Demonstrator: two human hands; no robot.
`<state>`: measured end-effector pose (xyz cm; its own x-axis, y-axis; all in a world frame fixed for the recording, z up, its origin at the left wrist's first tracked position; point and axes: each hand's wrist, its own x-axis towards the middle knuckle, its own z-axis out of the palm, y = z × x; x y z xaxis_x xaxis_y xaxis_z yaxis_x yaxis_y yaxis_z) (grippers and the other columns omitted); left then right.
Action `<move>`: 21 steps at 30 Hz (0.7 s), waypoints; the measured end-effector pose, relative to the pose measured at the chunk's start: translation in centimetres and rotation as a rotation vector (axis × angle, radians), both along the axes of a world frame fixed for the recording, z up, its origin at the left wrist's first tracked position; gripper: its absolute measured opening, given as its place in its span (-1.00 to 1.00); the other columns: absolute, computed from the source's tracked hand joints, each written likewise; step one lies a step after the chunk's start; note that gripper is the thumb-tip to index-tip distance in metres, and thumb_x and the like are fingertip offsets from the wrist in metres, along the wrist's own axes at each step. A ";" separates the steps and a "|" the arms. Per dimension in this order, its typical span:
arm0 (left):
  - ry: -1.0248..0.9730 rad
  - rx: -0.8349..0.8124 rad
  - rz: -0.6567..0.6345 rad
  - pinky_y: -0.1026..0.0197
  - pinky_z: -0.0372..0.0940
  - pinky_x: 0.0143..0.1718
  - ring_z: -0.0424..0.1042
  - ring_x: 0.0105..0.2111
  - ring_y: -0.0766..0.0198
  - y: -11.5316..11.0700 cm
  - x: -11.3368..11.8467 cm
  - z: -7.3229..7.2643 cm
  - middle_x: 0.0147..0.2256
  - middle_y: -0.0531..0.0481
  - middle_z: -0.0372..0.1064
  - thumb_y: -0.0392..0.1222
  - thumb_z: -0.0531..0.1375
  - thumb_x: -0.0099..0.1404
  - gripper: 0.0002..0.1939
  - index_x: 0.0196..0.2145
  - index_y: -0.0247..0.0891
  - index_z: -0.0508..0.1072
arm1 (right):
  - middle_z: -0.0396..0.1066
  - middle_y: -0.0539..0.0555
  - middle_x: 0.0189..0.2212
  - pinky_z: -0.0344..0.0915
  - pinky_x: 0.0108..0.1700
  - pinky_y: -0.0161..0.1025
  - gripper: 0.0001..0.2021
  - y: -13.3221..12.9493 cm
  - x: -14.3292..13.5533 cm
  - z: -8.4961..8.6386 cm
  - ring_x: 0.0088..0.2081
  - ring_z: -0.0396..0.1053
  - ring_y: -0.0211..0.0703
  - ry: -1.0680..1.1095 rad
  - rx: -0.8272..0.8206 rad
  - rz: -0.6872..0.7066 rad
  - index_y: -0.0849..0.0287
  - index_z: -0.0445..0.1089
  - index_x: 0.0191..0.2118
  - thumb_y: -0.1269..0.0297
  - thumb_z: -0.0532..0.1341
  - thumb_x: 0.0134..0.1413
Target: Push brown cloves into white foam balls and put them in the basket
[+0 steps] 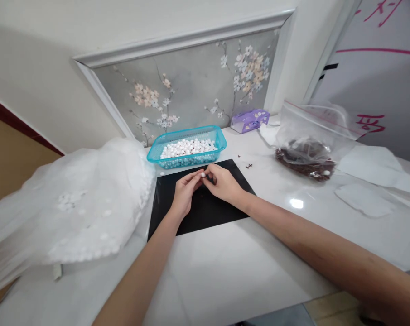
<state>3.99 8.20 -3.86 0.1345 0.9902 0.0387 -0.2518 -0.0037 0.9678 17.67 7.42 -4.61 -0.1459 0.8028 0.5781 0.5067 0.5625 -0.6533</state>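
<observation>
Over a black mat (205,210), my two hands meet at the fingertips. My left hand (185,192) is closed in a pinch on a small white ball (203,174). Thumb and index finger of my right hand (223,182) are pressed together right beside the ball; whatever they hold is hidden or too small to name. Just behind the mat stands a blue plastic basket (153,156) full of similar white balls (187,147). A few small dark brown pieces (248,166) lie on the table near the mat's right back corner.
A large clear bag (103,203) of white balls lies at left. To the right sits an unsealed zip bag (313,131) containing dark brown pieces, with white paper sheets (378,167) alongside. A purple tissue pack (249,121) rests against the wall on the white table (238,267).
</observation>
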 end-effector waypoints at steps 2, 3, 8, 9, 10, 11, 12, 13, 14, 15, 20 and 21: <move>0.008 -0.003 -0.007 0.17 0.26 -0.09 0.44 -0.24 0.23 0.0 0.0 0.0 -0.30 -0.08 0.51 -0.18 0.31 -0.01 -0.78 -0.35 -0.27 0.57 | 0.22 -0.02 -0.48 0.10 -0.47 -0.36 -0.97 0.0 0.0 -0.1 -0.52 0.16 -0.31 -0.010 0.007 0.001 0.16 0.19 -0.41 0.40 0.09 0.01; 0.011 -0.005 -0.011 0.19 0.26 -0.09 0.44 -0.25 0.25 0.0 0.0 0.0 -0.30 -0.08 0.51 -0.18 0.31 0.00 -0.79 -0.35 -0.27 0.57 | 0.22 -0.02 -0.48 0.09 -0.47 -0.36 -0.96 0.0 0.0 -0.1 -0.52 0.15 -0.31 -0.017 0.013 0.002 0.16 0.19 -0.41 0.40 0.08 0.02; 0.013 -0.006 -0.027 0.21 0.26 -0.11 0.44 -0.26 0.27 0.1 -0.1 -0.1 -0.30 -0.07 0.51 -0.18 0.30 0.01 -0.79 -0.34 -0.28 0.56 | 0.23 -0.01 -0.47 0.08 -0.47 -0.36 -0.94 0.1 0.0 -0.1 -0.52 0.15 -0.32 -0.041 0.014 -0.001 0.16 0.18 -0.43 0.41 0.07 0.02; 0.010 -0.008 -0.026 0.22 0.26 -0.11 0.44 -0.26 0.27 0.1 -0.1 0.0 -0.30 -0.07 0.51 -0.19 0.30 0.01 -0.79 -0.34 -0.28 0.56 | 0.24 -0.01 -0.46 0.09 -0.46 -0.36 -0.95 0.1 0.0 -0.1 -0.51 0.16 -0.32 -0.037 0.006 -0.002 0.16 0.18 -0.42 0.41 0.07 0.02; 0.007 -0.011 -0.026 0.22 0.26 -0.12 0.44 -0.27 0.27 0.1 -0.1 0.0 -0.30 -0.06 0.50 -0.19 0.30 0.01 -0.79 -0.34 -0.28 0.56 | 0.24 -0.01 -0.46 0.09 -0.46 -0.36 -0.97 0.1 0.0 0.0 -0.51 0.17 -0.31 -0.029 -0.004 -0.004 0.16 0.20 -0.40 0.40 0.08 0.02; 0.003 -0.014 -0.025 0.23 0.27 -0.13 0.44 -0.27 0.28 0.1 -0.1 0.0 -0.30 -0.06 0.50 -0.19 0.29 0.02 -0.79 -0.33 -0.27 0.56 | 0.25 -0.01 -0.45 0.10 -0.46 -0.36 -0.99 0.1 0.0 0.0 -0.51 0.17 -0.31 -0.021 -0.014 -0.006 0.16 0.20 -0.38 0.39 0.08 0.02; -0.002 -0.017 -0.023 0.24 0.27 -0.14 0.44 -0.27 0.28 0.1 -0.1 0.0 -0.30 -0.05 0.50 -0.19 0.29 0.02 -0.79 -0.33 -0.27 0.55 | 0.25 -0.01 -0.45 0.11 -0.46 -0.36 -0.98 0.1 0.0 0.1 -0.51 0.18 -0.31 -0.014 -0.022 -0.011 0.16 0.21 -0.37 0.38 0.09 0.02; -0.009 -0.019 -0.022 0.24 0.27 -0.14 0.44 -0.27 0.29 0.1 -0.1 0.0 -0.30 -0.05 0.49 -0.19 0.29 0.03 -0.79 -0.33 -0.28 0.55 | 0.26 0.00 -0.45 0.12 -0.46 -0.36 -0.97 0.0 0.0 0.1 -0.51 0.18 -0.31 -0.010 -0.028 -0.017 0.16 0.22 -0.36 0.38 0.09 0.01; -0.018 -0.022 -0.020 0.25 0.27 -0.15 0.44 -0.27 0.29 0.1 -0.1 -0.1 -0.30 -0.04 0.49 -0.20 0.29 0.03 -0.79 -0.32 -0.28 0.54 | 0.26 0.00 -0.44 0.13 -0.46 -0.35 -0.96 0.0 -0.1 0.0 -0.51 0.19 -0.31 -0.010 -0.034 -0.024 0.16 0.23 -0.35 0.37 0.10 0.01; -0.031 -0.026 -0.015 0.25 0.27 -0.15 0.44 -0.28 0.30 0.1 -0.1 -0.1 -0.30 -0.04 0.49 -0.20 0.29 0.03 -0.78 -0.31 -0.28 0.53 | 0.27 0.00 -0.43 0.13 -0.45 -0.35 -0.95 0.0 -0.2 0.0 -0.51 0.19 -0.31 -0.012 -0.039 -0.033 0.16 0.24 -0.34 0.37 0.10 0.01; -0.133 -0.075 0.067 0.23 0.28 -0.19 0.46 -0.31 0.28 0.2 -0.1 -0.3 -0.33 -0.07 0.48 -0.16 0.22 0.10 -0.80 -0.31 -0.30 0.47 | 0.32 0.04 -0.39 0.15 -0.44 -0.33 -0.86 0.5 -0.4 0.4 -0.49 0.24 -0.28 -0.049 0.009 -0.121 0.18 0.28 -0.24 0.28 0.09 0.07; -0.140 -0.092 0.077 0.22 0.28 -0.19 0.47 -0.31 0.27 0.2 -0.1 -0.2 -0.34 -0.09 0.48 -0.14 0.19 0.14 -0.79 -0.31 -0.31 0.47 | 0.33 0.07 -0.37 0.15 -0.43 -0.32 -0.83 1.0 -0.2 0.8 -0.48 0.25 -0.25 -0.063 0.039 -0.162 0.18 0.29 -0.21 0.25 0.07 0.10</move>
